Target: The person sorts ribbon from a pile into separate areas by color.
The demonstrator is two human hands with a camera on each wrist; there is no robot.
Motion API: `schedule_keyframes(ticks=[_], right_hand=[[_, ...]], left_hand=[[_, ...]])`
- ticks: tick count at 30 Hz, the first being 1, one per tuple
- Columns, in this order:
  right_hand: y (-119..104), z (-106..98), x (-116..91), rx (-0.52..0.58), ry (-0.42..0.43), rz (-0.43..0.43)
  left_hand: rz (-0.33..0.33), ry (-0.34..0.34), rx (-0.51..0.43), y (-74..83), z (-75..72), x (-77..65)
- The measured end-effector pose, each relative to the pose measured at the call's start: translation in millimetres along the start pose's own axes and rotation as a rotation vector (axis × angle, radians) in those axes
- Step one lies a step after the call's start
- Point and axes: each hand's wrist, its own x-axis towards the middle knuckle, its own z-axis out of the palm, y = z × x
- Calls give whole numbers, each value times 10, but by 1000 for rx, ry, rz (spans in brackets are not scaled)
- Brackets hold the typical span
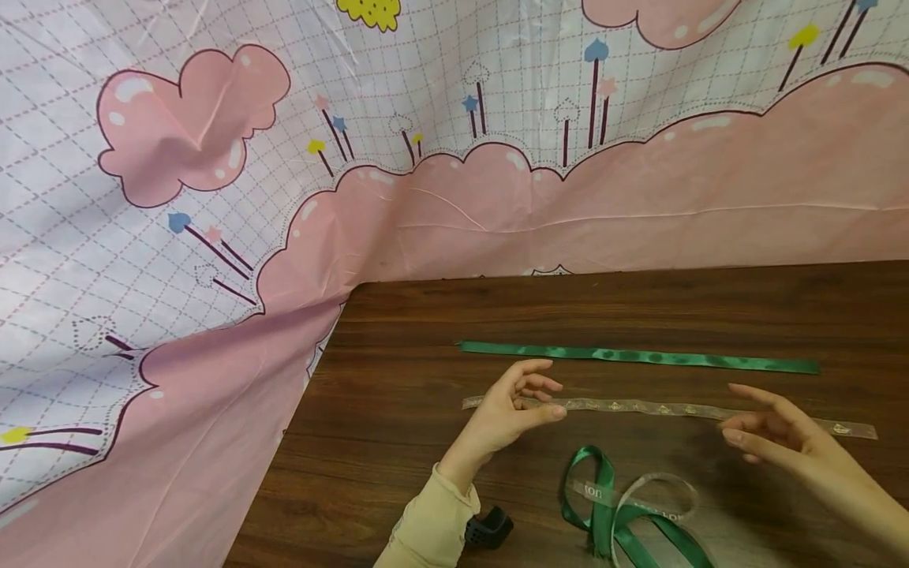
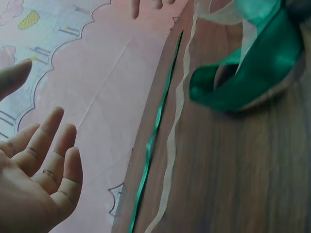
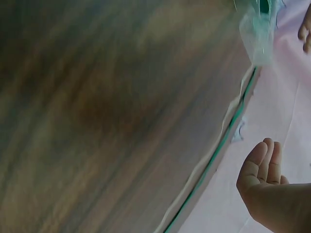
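My left hand (image 1: 514,404) is over the left part of a sheer ribbon with gold print (image 1: 639,407), its fingers loosely bent and nothing between them. Toward the right end of that ribbon, my right hand (image 1: 781,434) is held the same way, also with nothing in it. Beyond the sheer ribbon a green satin ribbon (image 1: 639,357) lies stretched out, roughly parallel to it. Between the hands and nearer me is a loose heap of green ribbon (image 1: 602,505) and clear ribbon with white lettering (image 1: 692,497). In the left wrist view the left hand (image 2: 39,174) shows its palm and spread fingers.
The dark wooden table (image 1: 398,379) carries all the ribbons. A black strap-like object (image 1: 488,528) is beside the left sleeve (image 1: 433,525). A pink and white cloth with cloud prints (image 1: 454,213) hangs along the table's back and left sides.
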Motion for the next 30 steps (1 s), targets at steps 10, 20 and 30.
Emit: schedule_keyframes(ticks=[10,20,30], right_hand=[[-116,346,-41,-47,-54,155],[-115,557,-37,0,-181,305],[-60,705,-43,96,-206,40]], left_hand=[[-10,-48,15,-37,258,-18],[-53,-143,33,-131,540,-60],[-116,-255,0,-172,671,-74]])
